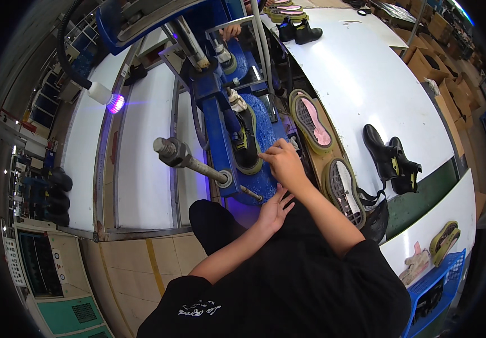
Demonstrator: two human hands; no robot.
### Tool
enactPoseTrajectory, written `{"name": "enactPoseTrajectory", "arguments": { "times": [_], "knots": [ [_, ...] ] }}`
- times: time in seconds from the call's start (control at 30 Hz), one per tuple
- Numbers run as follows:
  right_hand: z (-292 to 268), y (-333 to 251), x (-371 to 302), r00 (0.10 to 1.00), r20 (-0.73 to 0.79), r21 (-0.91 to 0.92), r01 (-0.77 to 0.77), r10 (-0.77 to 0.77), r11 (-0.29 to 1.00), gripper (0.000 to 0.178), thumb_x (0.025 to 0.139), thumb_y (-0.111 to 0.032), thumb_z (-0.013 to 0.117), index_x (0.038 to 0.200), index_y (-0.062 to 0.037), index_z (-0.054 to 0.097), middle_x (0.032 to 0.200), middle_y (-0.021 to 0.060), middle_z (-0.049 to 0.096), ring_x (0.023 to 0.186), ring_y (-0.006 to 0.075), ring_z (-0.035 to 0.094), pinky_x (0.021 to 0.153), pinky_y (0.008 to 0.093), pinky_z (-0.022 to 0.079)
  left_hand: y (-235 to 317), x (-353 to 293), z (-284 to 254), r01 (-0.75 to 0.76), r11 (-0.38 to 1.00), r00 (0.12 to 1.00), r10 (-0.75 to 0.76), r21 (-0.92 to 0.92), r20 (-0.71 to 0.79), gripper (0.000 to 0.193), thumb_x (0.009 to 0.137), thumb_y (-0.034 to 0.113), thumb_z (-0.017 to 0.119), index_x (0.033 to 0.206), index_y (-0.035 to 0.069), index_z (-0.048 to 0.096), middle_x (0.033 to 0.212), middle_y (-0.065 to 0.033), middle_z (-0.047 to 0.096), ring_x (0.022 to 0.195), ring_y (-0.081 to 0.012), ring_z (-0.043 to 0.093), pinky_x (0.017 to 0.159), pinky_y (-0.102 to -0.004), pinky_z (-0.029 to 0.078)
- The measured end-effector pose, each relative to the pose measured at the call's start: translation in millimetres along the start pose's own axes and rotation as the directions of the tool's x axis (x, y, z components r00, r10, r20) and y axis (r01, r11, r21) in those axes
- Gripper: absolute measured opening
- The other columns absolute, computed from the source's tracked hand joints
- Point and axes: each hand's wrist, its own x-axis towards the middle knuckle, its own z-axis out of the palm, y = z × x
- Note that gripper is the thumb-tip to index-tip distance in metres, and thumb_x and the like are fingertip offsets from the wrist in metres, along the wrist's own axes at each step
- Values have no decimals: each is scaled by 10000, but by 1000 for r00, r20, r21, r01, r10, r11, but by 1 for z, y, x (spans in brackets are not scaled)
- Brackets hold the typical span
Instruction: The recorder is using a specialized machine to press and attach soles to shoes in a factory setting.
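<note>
A black shoe (247, 142) with yellow-green trim and an olive sole rim sits toe toward me in a blue press machine (213, 129). A white fitting (236, 101) stands at its heel end. My right hand (285, 164) is at the shoe's toe, its index finger stretched to the sole edge and the other fingers bent; nothing shows in it. Below it, my left hand (275, 213) is open and empty, fingers spread, near the press's blue speckled pad (265, 183). A threaded metal rod (195, 163) rises beside the shoe.
To the right lie two olive-rimmed soles (312, 121) (344, 191) on a narrow shelf. Black boots (389, 160) stand on the white table (361, 73). A lamp (110, 100) glows violet at left. A blue basket (435, 287) sits lower right.
</note>
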Motion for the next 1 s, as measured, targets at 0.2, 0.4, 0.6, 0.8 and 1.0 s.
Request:
{"name": "enactPoseTrajectory", "arguments": {
  "times": [0.2,0.4,0.6,0.8,1.0],
  "knots": [
    [12,-41,-17,985,-124,-86,-133,122,987,263,857,-117,635,1060,-27,775,890,62,675,923,260,609,787,381,484,-7,13,-21,-113,982,955,150,-153,255,419,1095,237,545,1487,106,480,1499,-87,539,1393,-242,517,1155,-450,437],
    [8,-62,-26,988,-26,-89,-152,150,984,353,837,-68,615,1164,-9,733,964,100,683,911,287,661,773,393,537,-15,14,-26,-368,929,832,350,-45,430,420,1115,240,430,1523,149,473,1537,-15,536,1424,-183,497,1201,-388,395],
    [-7,-59,-35,984,2,96,-178,179,979,499,834,48,569,1311,-33,694,1051,167,705,929,381,700,826,441,574,-26,33,-54,-368,901,893,273,230,356,360,1100,317,525,1439,200,555,1488,26,577,1343,-157,539,1130,-424,408],
    [-26,-44,-58,888,1,464,-407,459,787,512,946,106,580,1441,-24,584,950,174,728,825,284,753,760,354,610,-2,10,-9,-13,999,997,9,47,76,385,1043,511,625,1327,252,644,1432,74,621,1227,-166,560,1069,-421,376],
    [-10,-15,-79,734,255,961,-116,630,-253,264,1066,-81,602,1315,6,586,1022,191,730,900,300,776,810,368,659,6,3,5,-6,991,995,-8,134,98,535,1017,630,588,1387,246,632,1439,62,620,1210,-174,556,1076,-440,377]
  ]
}}
